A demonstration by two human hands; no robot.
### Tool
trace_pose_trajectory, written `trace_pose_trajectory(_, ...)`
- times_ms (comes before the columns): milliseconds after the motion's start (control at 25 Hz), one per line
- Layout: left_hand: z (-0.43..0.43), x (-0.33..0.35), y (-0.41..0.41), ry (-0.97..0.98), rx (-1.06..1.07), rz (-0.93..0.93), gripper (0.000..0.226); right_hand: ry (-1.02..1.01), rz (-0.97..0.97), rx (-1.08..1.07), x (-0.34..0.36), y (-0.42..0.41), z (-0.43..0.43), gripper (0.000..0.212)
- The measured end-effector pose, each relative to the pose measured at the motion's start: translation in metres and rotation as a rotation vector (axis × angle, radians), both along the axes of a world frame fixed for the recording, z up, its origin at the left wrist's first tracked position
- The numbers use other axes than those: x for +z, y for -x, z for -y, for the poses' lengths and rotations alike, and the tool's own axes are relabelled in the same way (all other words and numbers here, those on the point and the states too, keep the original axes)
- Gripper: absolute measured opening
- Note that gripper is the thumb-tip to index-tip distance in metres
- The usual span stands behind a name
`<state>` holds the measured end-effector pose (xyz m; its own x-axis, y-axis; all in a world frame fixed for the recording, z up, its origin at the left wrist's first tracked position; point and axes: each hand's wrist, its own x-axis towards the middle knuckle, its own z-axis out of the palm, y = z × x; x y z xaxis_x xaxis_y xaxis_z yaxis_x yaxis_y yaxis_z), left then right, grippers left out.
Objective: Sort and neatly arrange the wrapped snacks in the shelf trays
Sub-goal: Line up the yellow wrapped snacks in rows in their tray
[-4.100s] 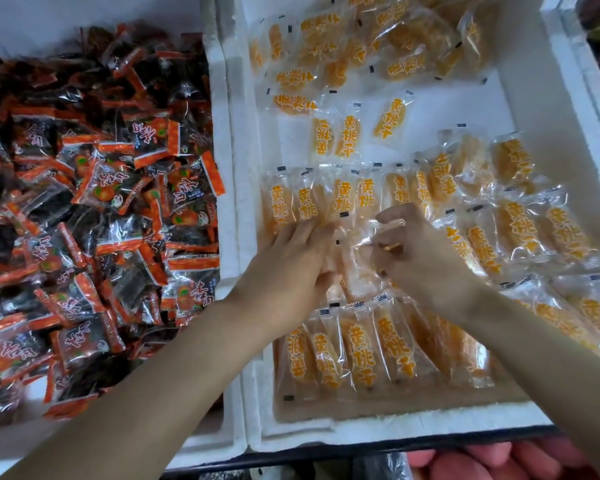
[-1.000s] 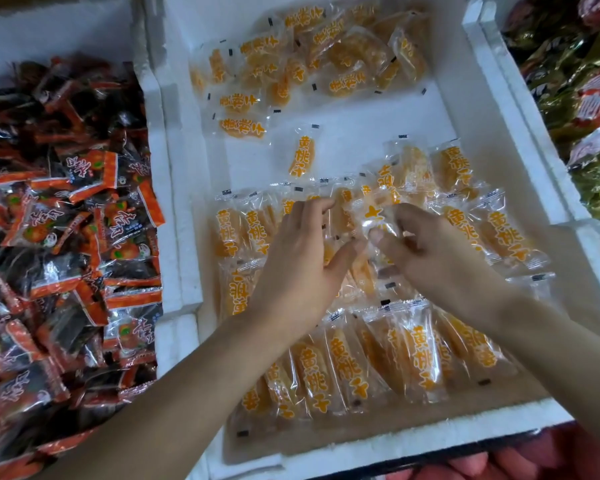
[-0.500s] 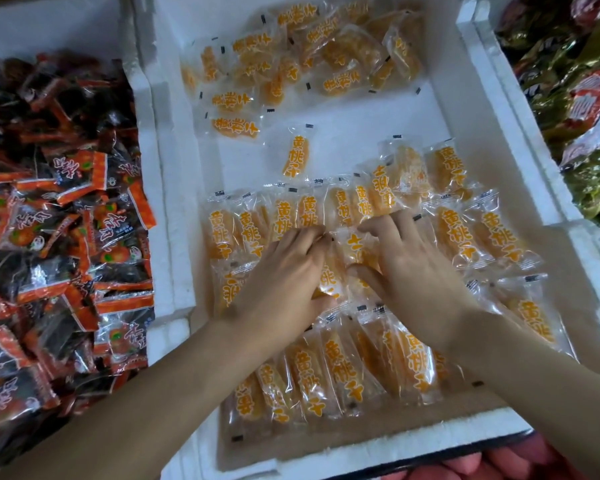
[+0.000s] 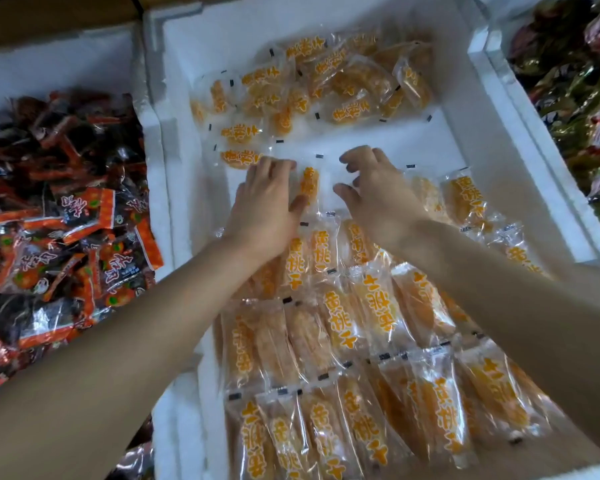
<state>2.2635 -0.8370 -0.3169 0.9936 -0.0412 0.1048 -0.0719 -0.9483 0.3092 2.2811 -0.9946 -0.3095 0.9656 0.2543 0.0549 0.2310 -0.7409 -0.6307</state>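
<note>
One clear-wrapped orange snack packet (image 4: 309, 183) between hands (white foam tray (image 4: 482, 109)): left hand (image 4: 267, 199) flat, thumb touching; right hand (image 4: 374, 188) spread beside.

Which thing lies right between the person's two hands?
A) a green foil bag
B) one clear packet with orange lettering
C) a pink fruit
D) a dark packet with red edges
B: a single clear packet with orange lettering lies on the bare floor of the white tray, between the left hand and the right hand.
</note>
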Motion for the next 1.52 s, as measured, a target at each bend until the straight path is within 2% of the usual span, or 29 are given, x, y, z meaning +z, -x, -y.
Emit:
trace_pose_trajectory(120, -0.022, -0.008, -0.036, -0.127, 0.106, -0.088, 0.059, 0.021, -0.223, -0.040, -0.008, -0.031, -0.036, 0.054)
trace_pose_trajectory(280, -0.042, -0.001, -0.046, -0.330, 0.118, -0.112, 0.068, 0.111, -0.199, -0.041, -0.018, -0.045, -0.064, 0.064)
trace_pose_trajectory(360, -0.043, 0.004, -0.044, -0.404, 0.173, -0.126, 0.061, 0.061, -0.202, -0.106, -0.020, -0.052, -0.063, 0.065)
trace_pose_trajectory(440, -0.043, 0.007, -0.044, -0.395, 0.246, -0.166, 0.050, 0.000, -0.207, -0.158, -0.018, -0.059, -0.059, 0.059)
trace_pose_trajectory(520, -0.042, 0.008, -0.043, -0.238, 0.276, -0.142, 0.044, -0.063, -0.161, -0.170, -0.010, -0.061, -0.051, 0.049)
trace_pose_trajectory(680, -0.026, 0.021, -0.030, 0.257, 0.240, 0.099, 0.042, -0.166, 0.105, -0.101, 0.020, -0.037, -0.024, 0.039)
trace_pose_trajectory(760, -0.010, 0.031, -0.013, 0.391, 0.183, 0.128, 0.039, -0.239, 0.141, -0.085, 0.033, -0.010, -0.001, 0.035)
trace_pose_trajectory(840, 0.009, 0.041, 0.006, 0.500, 0.110, 0.095, 0.037, -0.320, 0.076, -0.093, 0.037, 0.024, 0.028, 0.033)
trace_pose_trajectory(920, 0.028, 0.046, 0.025, 0.563, 0.047, 0.032, 0.039, -0.313, -0.015, -0.111, 0.031, 0.056, 0.052, 0.038)
trace_pose_trajectory(1080, 0.058, 0.046, 0.058, 0.706, 0.017, -0.129, 0.028, -0.042, -0.125, -0.099, 0.009, 0.091, 0.079, 0.045)
trace_pose_trajectory(1240, 0.069, 0.039, 0.073, 0.930, 0.176, -0.260, 0.006, 0.091, -0.064, -0.031, 0.001, 0.103, 0.082, 0.046)
trace_pose_trajectory(1320, 0.072, 0.040, 0.079, 1.023, 0.211, -0.321, 0.014, 0.079, 0.013, -0.039, 0.006, 0.107, 0.082, 0.046)
trace_pose_trajectory(1400, 0.076, 0.040, 0.087, 1.038, 0.096, -0.370, 0.020, -0.107, 0.008, -0.088, 0.014, 0.111, 0.081, 0.042)
trace_pose_trajectory(1520, 0.087, 0.039, 0.096, 0.968, -0.116, -0.384, 0.033, -0.499, -0.184, -0.110, 0.026, 0.116, 0.079, 0.018)
